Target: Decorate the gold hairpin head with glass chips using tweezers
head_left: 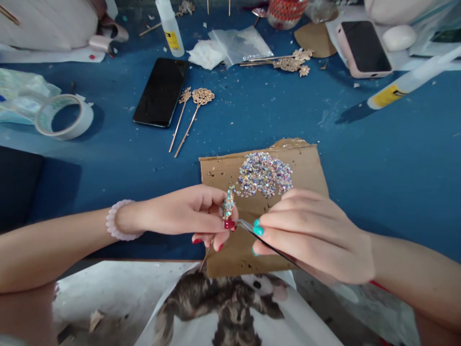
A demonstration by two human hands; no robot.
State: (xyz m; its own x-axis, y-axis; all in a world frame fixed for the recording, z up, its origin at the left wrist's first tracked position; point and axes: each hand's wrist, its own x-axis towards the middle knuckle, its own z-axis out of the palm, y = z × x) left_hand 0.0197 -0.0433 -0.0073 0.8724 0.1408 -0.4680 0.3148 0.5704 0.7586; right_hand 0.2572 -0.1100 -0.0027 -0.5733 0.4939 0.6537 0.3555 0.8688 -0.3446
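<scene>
Between the thumb and fingers of my left hand (pixel 190 211) is a hairpin (pixel 228 204), its head covered with small teal and gold chips. Its thin metal stick slants down below my fingers. My right hand (pixel 309 230) pinches a pair of dark tweezers (pixel 275 250), whose pale bent tips reach the lower edge of the hairpin's head, beside my left thumbnail. Whether the tips hold a chip is too small to tell. Under both hands lies a cardboard sheet (pixel 295 166) bearing a pile of shiny multicoloured chips (pixel 265 174).
Beyond the cardboard lie two gold hairpins (pixel 194 113) next to a black phone (pixel 162 91). A tape roll (pixel 65 117) is at left, glue bottles (pixel 170 29) stand at back and right (pixel 392 93). A plastic bag (pixel 241 44), more hairpins (pixel 291 62) and a pink-cased phone (pixel 364 48) are farther back.
</scene>
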